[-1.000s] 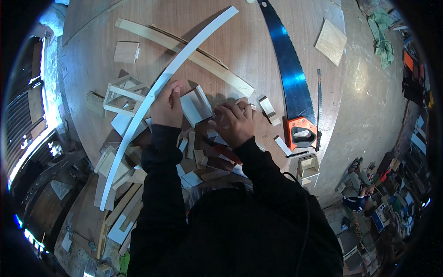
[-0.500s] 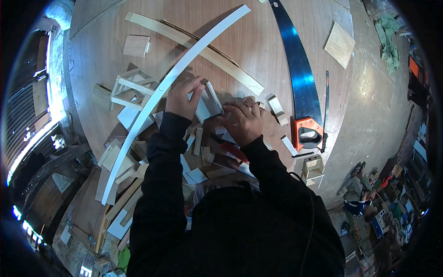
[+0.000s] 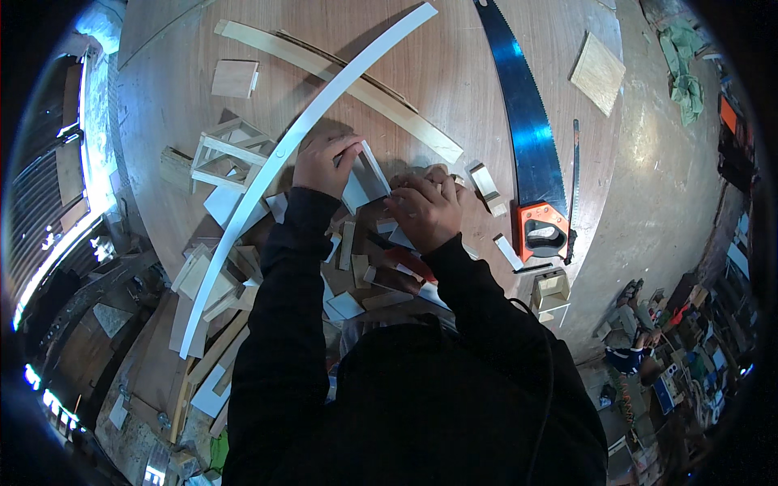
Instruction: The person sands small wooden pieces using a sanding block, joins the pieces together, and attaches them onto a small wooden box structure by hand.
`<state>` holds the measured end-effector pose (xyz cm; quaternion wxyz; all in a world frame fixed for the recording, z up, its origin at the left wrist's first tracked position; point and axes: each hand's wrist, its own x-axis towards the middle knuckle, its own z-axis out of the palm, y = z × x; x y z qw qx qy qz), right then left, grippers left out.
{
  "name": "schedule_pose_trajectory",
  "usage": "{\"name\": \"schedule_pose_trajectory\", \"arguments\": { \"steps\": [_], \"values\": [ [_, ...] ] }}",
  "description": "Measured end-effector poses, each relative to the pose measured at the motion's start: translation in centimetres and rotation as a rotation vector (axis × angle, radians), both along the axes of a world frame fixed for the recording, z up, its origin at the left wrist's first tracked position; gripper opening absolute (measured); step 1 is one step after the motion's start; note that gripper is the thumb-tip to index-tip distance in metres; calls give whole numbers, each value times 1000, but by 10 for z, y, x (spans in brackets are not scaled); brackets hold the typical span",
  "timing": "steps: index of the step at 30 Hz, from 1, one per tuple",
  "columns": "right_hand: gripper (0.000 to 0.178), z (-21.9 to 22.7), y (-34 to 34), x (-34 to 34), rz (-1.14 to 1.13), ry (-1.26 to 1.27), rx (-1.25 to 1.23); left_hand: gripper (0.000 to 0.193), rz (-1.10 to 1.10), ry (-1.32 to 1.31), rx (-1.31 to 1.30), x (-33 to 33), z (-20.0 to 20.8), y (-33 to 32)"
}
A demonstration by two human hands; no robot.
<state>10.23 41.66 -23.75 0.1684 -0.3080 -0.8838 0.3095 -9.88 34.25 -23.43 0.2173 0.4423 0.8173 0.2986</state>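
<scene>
A small pale wooden box piece (image 3: 362, 194) with a raised white edge stands tilted between my hands. My left hand (image 3: 322, 168) grips its far left corner, thumb and fingers closed on it. My right hand (image 3: 429, 212) is at the piece's right end with curled fingers; whatever lies under those fingers is hidden. Just right of that hand is a small white-and-brown wooden block (image 3: 487, 189). A long white strip (image 3: 301, 127) slants past my left hand, crossing above a long pale wooden slat (image 3: 397, 120). Loose wooden offcuts (image 3: 347, 245) lie close to me below both hands.
A handsaw (image 3: 531, 138) with an orange handle lies at the right, beside a thin dark blade (image 3: 575, 166). Small wooden frames (image 3: 230, 155) and more offcuts crowd the left. A square board (image 3: 598, 74) sits far right. A person (image 3: 628, 360) is in the background, lower right.
Little has changed. My left hand has shifted slightly at the corner of the wooden box piece, and the whole view has moved a touch. My right hand stays at the piece's right end.
</scene>
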Motion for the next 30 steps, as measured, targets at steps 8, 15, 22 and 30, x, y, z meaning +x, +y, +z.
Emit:
{"name": "schedule_pose_trajectory", "arguments": {
  "steps": [8,15,22,30],
  "values": [
    [15,1,-3,0,-14,-41,22,16,17,-6,-11,1,0,0],
    [15,-2,-2,2,-2,-42,31,14,32,-15,12,3,-1,-1],
    [16,-1,-4,1,-5,-38,20,14,46,-72,-2,2,2,-5],
    [16,-3,-4,1,-1,-7,-24,16,16,-27,-1,3,-1,-4]
  ]
}}
